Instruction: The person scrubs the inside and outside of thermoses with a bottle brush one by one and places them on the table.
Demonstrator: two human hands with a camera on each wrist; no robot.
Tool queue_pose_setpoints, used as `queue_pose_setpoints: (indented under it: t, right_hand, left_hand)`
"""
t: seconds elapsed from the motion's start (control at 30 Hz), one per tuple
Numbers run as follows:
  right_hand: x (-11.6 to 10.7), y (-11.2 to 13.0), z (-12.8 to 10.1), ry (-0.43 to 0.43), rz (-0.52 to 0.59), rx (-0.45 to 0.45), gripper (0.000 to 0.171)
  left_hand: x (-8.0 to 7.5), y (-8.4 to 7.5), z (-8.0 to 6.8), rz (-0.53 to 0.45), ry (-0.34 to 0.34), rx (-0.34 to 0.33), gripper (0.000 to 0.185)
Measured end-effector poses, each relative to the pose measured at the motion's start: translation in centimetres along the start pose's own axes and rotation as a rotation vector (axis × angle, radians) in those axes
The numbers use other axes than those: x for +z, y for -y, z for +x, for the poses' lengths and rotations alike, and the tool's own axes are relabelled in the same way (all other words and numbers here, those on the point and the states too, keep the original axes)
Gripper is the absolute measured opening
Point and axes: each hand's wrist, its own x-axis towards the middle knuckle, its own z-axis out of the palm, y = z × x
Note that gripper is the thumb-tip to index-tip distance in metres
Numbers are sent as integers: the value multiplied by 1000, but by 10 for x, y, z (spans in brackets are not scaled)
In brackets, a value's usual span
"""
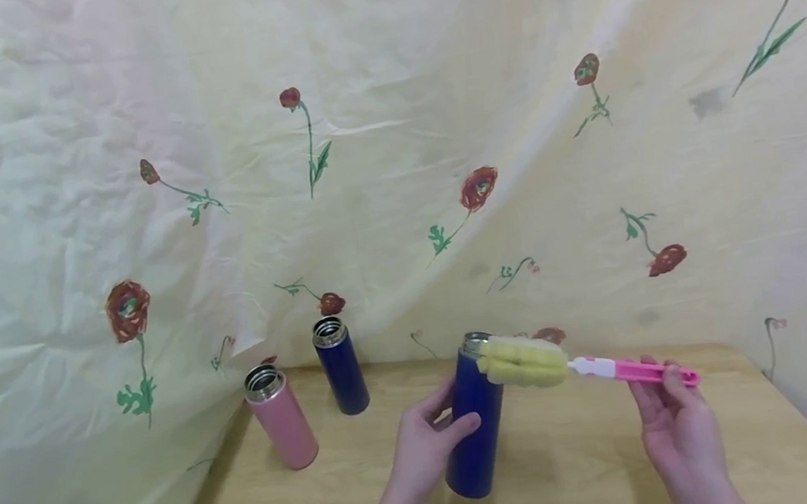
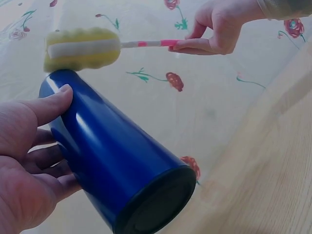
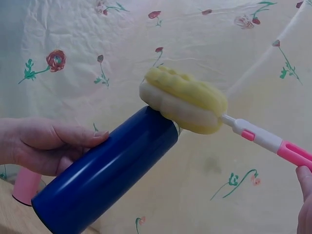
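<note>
A tall blue thermos bottle (image 1: pixel 475 436), lidless with a steel neck, is gripped round its side by my left hand (image 1: pixel 427 442). In the left wrist view its dark base (image 2: pixel 156 202) shows, tilted off the table. My right hand (image 1: pixel 682 428) pinches the pink end of a bottle brush (image 1: pixel 641 371). The brush has a white-and-pink handle and a yellow-and-white sponge head (image 3: pixel 185 100). That head lies sideways across the bottle's mouth, overlapping the rim in the right wrist view.
To the left on the wooden table (image 1: pixel 564 451) stand a pink thermos bottle (image 1: pixel 285 426) and, farther back, a smaller dark blue one (image 1: pixel 342 369), both without lids. A flower-patterned cloth (image 1: pixel 386 229) hangs behind and beside the table.
</note>
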Motion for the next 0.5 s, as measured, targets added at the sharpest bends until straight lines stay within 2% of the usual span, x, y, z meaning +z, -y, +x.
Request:
queue_pose_setpoints:
  t: [0.2, 0.5]
  right_hand:
    - [0, -4, 1, 61, -65, -27, 4]
    - [-10, -9, 2, 112, -154, -11, 4]
  left_hand:
    - [0, -3, 1, 18, -7, 18, 64]
    - [-1, -2, -1, 20, -37, 3, 59]
